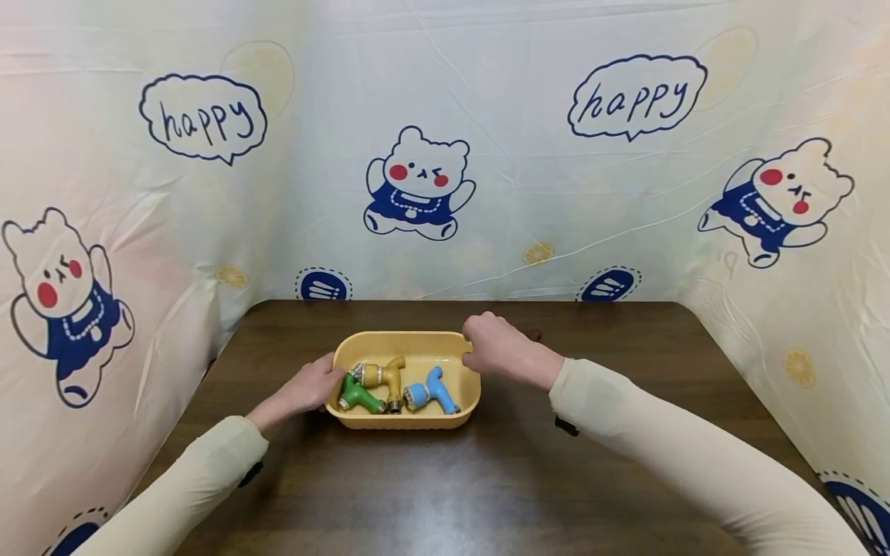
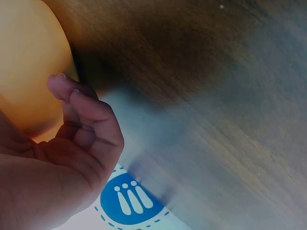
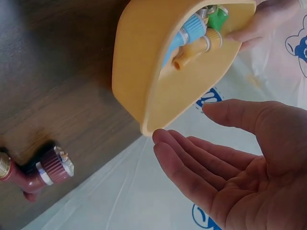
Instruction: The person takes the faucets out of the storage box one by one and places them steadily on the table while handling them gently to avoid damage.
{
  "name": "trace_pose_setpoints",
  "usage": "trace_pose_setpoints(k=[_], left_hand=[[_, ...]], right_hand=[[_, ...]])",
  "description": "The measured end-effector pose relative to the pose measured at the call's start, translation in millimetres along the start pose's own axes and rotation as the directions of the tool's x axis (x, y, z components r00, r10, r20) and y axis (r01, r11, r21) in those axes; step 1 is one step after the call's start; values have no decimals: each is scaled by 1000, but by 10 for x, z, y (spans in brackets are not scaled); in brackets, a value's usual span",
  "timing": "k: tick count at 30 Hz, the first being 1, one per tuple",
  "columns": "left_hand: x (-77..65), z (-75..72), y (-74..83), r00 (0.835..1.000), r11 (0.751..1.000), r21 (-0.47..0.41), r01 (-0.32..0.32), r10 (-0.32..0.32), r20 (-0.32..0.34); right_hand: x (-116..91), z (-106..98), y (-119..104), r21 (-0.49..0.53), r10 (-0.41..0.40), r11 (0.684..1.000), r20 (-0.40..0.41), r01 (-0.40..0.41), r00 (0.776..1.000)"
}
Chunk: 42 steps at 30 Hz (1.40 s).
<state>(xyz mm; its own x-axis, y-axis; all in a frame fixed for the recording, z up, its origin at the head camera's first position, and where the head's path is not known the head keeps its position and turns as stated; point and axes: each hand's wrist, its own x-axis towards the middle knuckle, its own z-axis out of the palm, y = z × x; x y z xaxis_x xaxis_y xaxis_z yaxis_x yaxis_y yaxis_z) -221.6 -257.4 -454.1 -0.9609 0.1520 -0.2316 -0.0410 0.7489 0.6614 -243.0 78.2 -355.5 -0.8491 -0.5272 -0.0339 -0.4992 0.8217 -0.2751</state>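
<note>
My left hand (image 1: 309, 386) clamps tub (image 1: 403, 422) | my right hand (image 1: 506, 352), thumb apart, beside it | blue tap (image 1: 438, 388) between them | maroon tap (image 3: 52, 168) near right

I count four taps with metal ends — one grass-green tap (image 1: 363, 397), one golden-yellow ribbed tap (image 1: 393, 380), one sky-blue tap (image 1: 439, 388), one dark-red ribbed tap (image 3: 29, 180) — one rounded yellow tub (image 1: 403, 423), one dark-brown wood-grained table (image 1: 417, 494), and two bare hands, one left hand (image 1: 303, 391), one right hand (image 1: 507, 351).
</note>
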Motion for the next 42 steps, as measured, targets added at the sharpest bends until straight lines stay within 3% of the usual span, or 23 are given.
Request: trace_pose_setpoints(k=[13, 36, 42], left_hand=[[8, -13, -11, 1000, 1000, -2, 0, 0, 15], [-4, -32, 20, 1000, 1000, 7, -4, 4, 13], [-16, -30, 26, 1000, 1000, 11, -16, 16, 14]], right_hand=[[66, 55, -135, -15, -7, 1000, 28, 7, 1000], [252, 201, -277, -56, 64, 997, 178, -55, 982], [271, 256, -279, -78, 47, 996, 199, -32, 979]])
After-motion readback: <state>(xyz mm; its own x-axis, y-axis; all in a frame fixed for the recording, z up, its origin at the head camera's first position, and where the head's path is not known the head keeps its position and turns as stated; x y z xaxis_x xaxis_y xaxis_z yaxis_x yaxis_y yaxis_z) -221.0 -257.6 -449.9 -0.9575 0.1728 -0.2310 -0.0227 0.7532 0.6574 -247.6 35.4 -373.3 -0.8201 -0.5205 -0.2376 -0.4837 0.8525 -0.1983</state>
